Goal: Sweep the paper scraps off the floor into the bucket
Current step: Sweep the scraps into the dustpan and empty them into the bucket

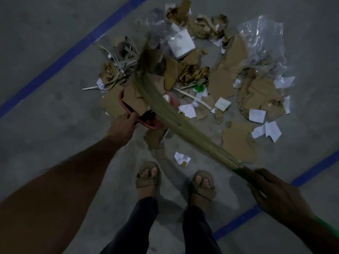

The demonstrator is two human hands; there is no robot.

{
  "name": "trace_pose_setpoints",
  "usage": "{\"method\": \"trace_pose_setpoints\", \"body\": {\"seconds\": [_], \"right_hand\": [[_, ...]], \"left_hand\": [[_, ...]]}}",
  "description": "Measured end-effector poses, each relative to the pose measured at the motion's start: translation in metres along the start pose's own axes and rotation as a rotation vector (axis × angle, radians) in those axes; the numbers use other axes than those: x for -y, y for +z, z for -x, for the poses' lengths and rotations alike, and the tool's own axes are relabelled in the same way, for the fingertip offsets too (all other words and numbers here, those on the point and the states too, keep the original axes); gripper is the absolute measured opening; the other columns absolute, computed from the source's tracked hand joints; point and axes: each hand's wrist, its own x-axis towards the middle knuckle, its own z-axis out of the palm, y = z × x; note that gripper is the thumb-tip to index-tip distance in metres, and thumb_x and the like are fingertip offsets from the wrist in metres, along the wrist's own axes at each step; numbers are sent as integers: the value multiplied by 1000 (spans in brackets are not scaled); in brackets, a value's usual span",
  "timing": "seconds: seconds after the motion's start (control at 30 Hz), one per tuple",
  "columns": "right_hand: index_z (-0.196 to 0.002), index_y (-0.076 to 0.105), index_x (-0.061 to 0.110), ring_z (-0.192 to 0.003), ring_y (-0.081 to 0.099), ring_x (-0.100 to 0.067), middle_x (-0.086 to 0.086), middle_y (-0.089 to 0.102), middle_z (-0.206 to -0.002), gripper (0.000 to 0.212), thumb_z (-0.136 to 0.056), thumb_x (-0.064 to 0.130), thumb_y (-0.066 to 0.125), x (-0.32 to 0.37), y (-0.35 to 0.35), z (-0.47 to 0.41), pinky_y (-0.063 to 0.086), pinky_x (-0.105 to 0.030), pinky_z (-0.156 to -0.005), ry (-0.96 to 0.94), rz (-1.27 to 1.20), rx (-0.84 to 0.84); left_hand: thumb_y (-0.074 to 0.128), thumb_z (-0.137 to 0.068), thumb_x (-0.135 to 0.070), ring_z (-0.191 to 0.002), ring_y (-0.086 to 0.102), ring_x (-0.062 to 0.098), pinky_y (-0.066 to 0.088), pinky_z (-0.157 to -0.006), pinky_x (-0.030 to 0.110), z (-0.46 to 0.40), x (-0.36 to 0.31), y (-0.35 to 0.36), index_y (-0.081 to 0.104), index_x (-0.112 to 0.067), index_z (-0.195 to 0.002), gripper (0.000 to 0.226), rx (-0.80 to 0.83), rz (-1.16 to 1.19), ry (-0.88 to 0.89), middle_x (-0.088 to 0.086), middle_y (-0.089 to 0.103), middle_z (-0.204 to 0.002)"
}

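Your left hand point(124, 123) curls its fingers over the near rim of the red bucket point(146, 123), which looks tipped onto its side with its mouth facing the heap; cardboard lies across most of it, so you cannot see how much is inside. Your right hand point(271, 191) has a closed grip round the green handle of the grass broom point(170, 114). The broom's long axis runs from that hand, up and leftward across the bucket's mouth, to bristle tips blurred over the middle of the heap. The paper scraps point(187, 110) lie mostly beyond and to the right of the bucket: white slips, torn brown cardboard point(225, 77), pale strips at the heap's left, and crumpled clear plastic point(264, 44) at its far right. One white scrap point(181, 157) sits apart, near your sandalled feet point(148, 177). The coming stroke likely turns on this: the bulk lies on the broom's right side, so the bristles need to drag toward you and leftward into the mouth your left hand steadies. The floor point(55, 107) is grey concrete, dimly lit, marked with blue painted lines point(73, 52) on the left and near right. Most of the heap looks still to be swept.
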Motion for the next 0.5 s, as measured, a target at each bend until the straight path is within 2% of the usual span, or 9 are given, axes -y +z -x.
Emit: {"method": "trace_pose_setpoints", "body": {"seconds": [0.03, 0.1, 0.13, 0.17, 0.23, 0.27, 0.3, 0.4, 0.5], "right_hand": [[-148, 40, 35, -58, 56, -13, 2, 59, -101, 73, -84, 18, 72, 4, -10, 14, 42, -26, -37, 130, -51, 123], [-150, 31, 39, -51, 49, -8, 6, 54, -98, 84, -80, 20, 75, 4, -17, 31, 42, -21, -36, 297, -74, 257], [-149, 27, 41, -49, 49, -9, 7, 53, -97, 89, -79, 21, 77, 4, -16, 30, 43, -21, -37, 257, -37, 237], [-148, 24, 44, -49, 51, -10, 7, 52, -98, 92, -77, 20, 78, 0, -19, 31, 46, -24, -37, 234, 25, 121], [-149, 23, 44, -50, 53, -12, 6, 52, -99, 96, -75, 19, 79, -5, -10, 48, 48, -30, -37, 234, -26, 181], [-150, 24, 42, -51, 53, -12, 6, 51, -99, 97, -75, 18, 79, -5, -12, 49, 48, -31, -36, 300, -47, 173], [-151, 25, 41, -52, 53, -11, 6, 50, -99, 95, -76, 17, 78, -2, -15, 46, 48, -32, -37, 325, -51, 166], [-150, 26, 38, -59, 52, -9, 6, 47, -100, 80, -85, 22, 70, -6, -15, 20, 47, -27, -41, 287, 10, 4], [-150, 32, 26, -79, 57, -17, -6, 54, -111, 67, -91, 27, 63, -9, -13, -25, 50, -32, -58, 221, 43, -64]], "left_hand": [[64, -90, -20, -94, 55, 40, 48, -74, 48, 1, 1, 1, 42, -20, -129, 44, -2, -4, -6, 17, 54, -113], [63, -91, -21, -94, 54, 41, 47, -73, 48, 2, 2, 1, 42, -20, -132, 46, -5, -7, -14, 17, 53, -112], [62, -92, -22, -94, 54, 41, 47, -73, 48, 3, 2, 1, 41, -20, -133, 46, -6, -8, -19, 17, 53, -111], [61, -93, -22, -94, 54, 41, 47, -74, 49, 3, 1, 2, 40, -21, -134, 46, -6, -10, -23, 17, 52, -111], [59, -94, -22, -95, 53, 40, 48, -76, 51, 2, -1, 3, 38, -21, -134, 45, 1, -3, -30, 18, 52, -111], [59, -94, -22, -95, 53, 40, 49, -77, 52, 2, -2, 4, 39, -21, -134, 45, 1, 2, -33, 18, 52, -112], [59, -94, -22, -95, 53, 40, 49, -77, 52, 1, -3, 5, 39, -21, -133, 44, 2, 4, -35, 17, 52, -112], [59, -95, -23, -94, 53, 38, 51, -76, 53, -2, -7, 5, 39, -22, -132, 42, 0, -9, -34, 16, 53, -111], [57, -95, -22, -95, 52, 39, 48, -76, 50, -3, -14, 5, 38, -21, -132, 41, 5, -3, -58, 16, 51, -111]]}}
